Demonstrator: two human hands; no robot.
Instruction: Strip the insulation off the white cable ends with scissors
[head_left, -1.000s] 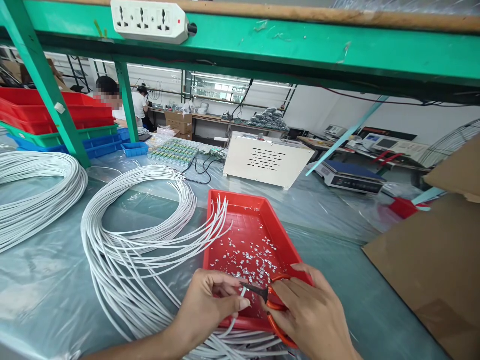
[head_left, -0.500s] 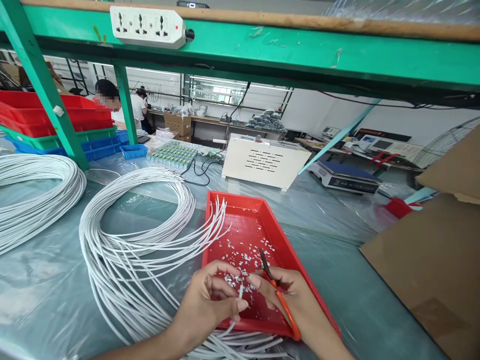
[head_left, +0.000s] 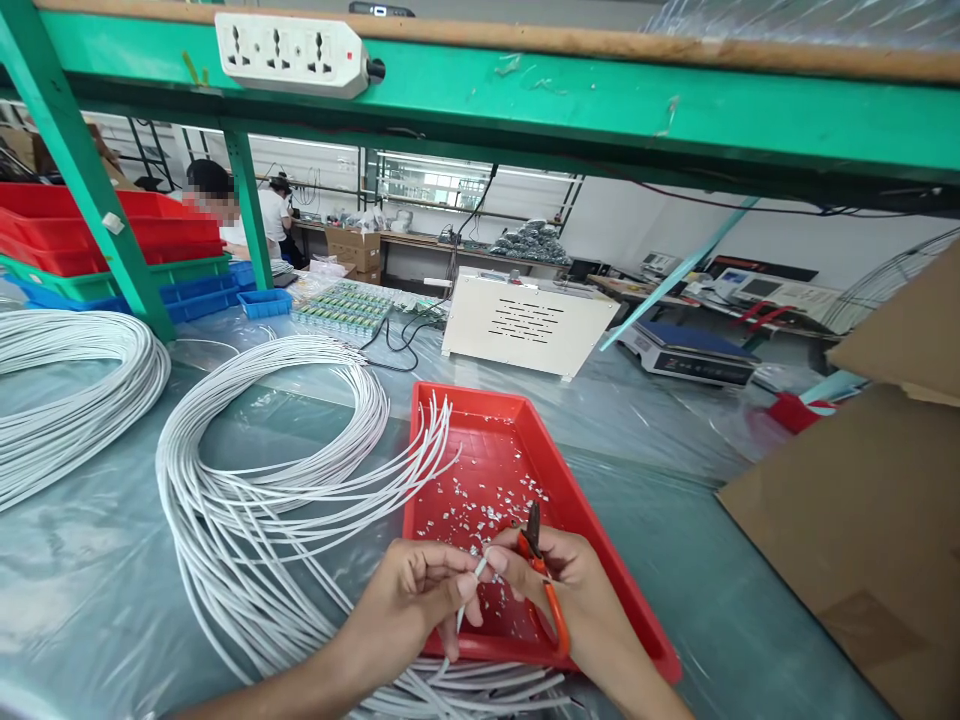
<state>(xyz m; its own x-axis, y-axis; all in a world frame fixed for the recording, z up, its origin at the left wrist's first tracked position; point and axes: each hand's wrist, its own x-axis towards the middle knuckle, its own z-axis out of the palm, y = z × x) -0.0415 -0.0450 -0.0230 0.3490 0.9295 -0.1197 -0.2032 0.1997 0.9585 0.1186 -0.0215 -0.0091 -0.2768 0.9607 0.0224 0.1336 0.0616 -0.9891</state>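
Over the near part of a red tray [head_left: 592, 540], my left hand [head_left: 420, 595] pinches a white cable [head_left: 460, 615] close to its end. My right hand [head_left: 559, 570] touches the cable's tip with thumb and forefinger, and orange-handled cutters [head_left: 553, 610] rest in the same hand, dark jaws pointing up and away. Small silvery scraps [head_left: 491, 515] lie scattered over the tray floor. A big coil of white cables [head_left: 195, 480] sits left of the tray; some loose ends hang over its left rim, and more cables lie along its near edge.
Another cable coil [head_left: 90, 410] is at the far left, below stacked bins [head_left: 112, 230]. Behind the tray stand a cream metal box [head_left: 525, 325] and a scale [head_left: 686, 350]. Cardboard [head_left: 847, 520] borders the right side. A green shelf beam [head_left: 562, 95] crosses overhead. Two people are in the background.
My right thumb and forefinger have closed onto the cable tip, beside my left fingers. The cutters have swung more upright in my right hand. The coils and tray look unmoved.
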